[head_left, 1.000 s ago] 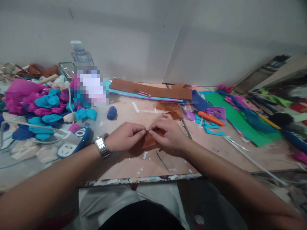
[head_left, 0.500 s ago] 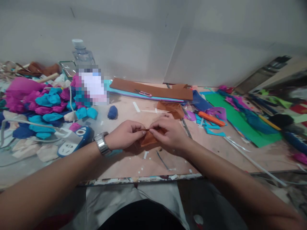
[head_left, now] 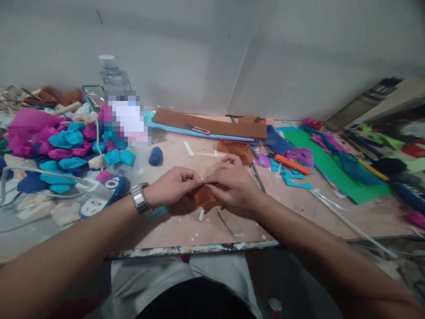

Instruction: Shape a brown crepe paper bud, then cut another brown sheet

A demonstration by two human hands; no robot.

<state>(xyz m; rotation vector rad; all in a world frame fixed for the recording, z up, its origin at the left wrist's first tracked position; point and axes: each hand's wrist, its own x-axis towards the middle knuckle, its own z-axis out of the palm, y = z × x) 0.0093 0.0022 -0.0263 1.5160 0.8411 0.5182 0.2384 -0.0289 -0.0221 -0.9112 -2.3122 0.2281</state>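
A small piece of brown crepe-like paper [head_left: 203,196] hangs just above the table between my two hands. My left hand [head_left: 174,186], with a metal watch at the wrist, pinches its upper edge between thumb and forefinger. Thumb and forefinger of my right hand [head_left: 235,186] close on the same edge, right beside the left fingertips. The right hand's back hides part of the piece. Behind the hands lies another crumpled brown piece [head_left: 235,150], and farther back a long folded brown strip [head_left: 215,122] with pink thread snips [head_left: 198,129] on it.
Pink, blue and cream bundles [head_left: 66,137] are heaped at left, beside a blue-and-white power strip [head_left: 104,197] and a plastic bottle [head_left: 114,77]. One dark blue bundle [head_left: 156,156] lies apart. To the right are an orange utility knife [head_left: 292,164] and a green sheet [head_left: 341,166].
The fingers of my right hand have shifted slightly left along the brown piece's upper edge and straightened somewhat. My left hand has stayed nearly in place.
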